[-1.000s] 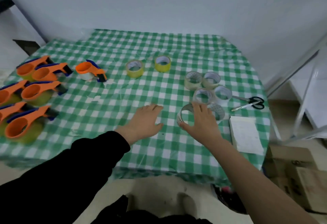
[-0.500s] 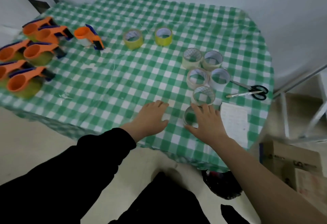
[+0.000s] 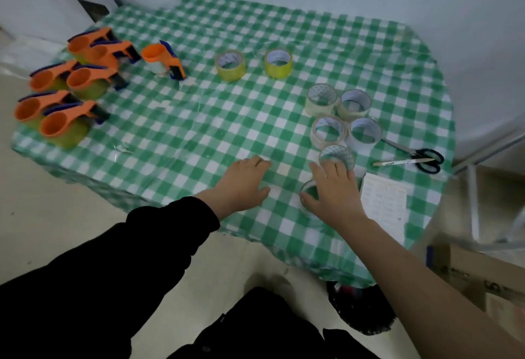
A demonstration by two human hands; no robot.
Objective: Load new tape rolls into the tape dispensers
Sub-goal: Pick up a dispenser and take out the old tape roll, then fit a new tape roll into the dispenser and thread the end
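Hands lie low over the near edge of the bench (image 3: 181, 137), which wears a green checked cloth. The left hand (image 3: 244, 182), out of a black sleeve, lies flat on the cloth with fingers straight and holds nothing. The right hand (image 3: 333, 192) is spread over a clear tape roll (image 3: 308, 188), thumb at its near-left rim; whether it grips cannot be told. Its fingertips reach a second clear roll (image 3: 339, 154) just beyond. Behind that stand four pale rolls (image 3: 322, 106) in a tight cluster, and two yellow rolls (image 3: 230, 70) sit farther back, well apart from them. Six orange dispensers (image 3: 85, 82) crowd the left edge, with a lone dispenser (image 3: 163, 60) beside them. To the right lie scissors (image 3: 427, 157), a pen (image 3: 403, 162) and a sheet of paper (image 3: 383, 202).
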